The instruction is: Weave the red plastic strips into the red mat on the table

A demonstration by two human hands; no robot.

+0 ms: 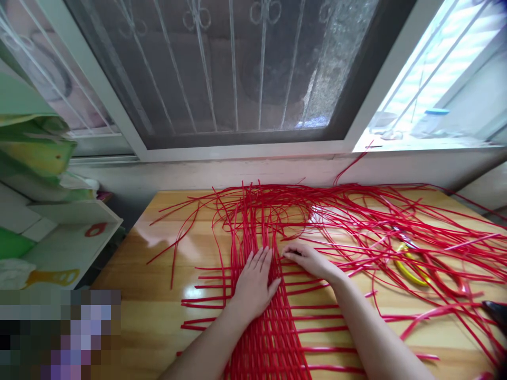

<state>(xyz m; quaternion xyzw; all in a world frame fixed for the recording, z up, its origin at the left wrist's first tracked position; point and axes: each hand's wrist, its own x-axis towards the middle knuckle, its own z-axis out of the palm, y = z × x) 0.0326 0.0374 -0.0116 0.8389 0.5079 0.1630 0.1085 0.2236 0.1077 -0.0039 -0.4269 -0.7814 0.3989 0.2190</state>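
While its near end runs out of view, the woven red panel (273,338) lies flat on the wooden table (134,295), closely woven toward the viewer, its lengthwise strands running on loose at the far end. Crosswise strand ends project from both sides.

Left grip (255,279): bare hand, palm down on the upper part of the panel, fingers straight, thumb angled outward; wide, with the panel directly beneath it.

Right grip (304,256): just beside the panel's right edge, slightly farther from the viewer than the left; narrow, fingers curled, tips drawn together. Cannot tell whether a strand is pinched there. Crosswise strands pass beneath the right forearm.

Beyond the panel, loose red strands (356,198) tangle along the table's back edge and fan out to the right. Partly covered by these: a yellow handle (412,277) and, near it, an orange-red handle (464,289); cannot tell whether they form one tool.

Behind the table, a screened window (237,79) with metal bars. Far left, a green curtain (31,153).
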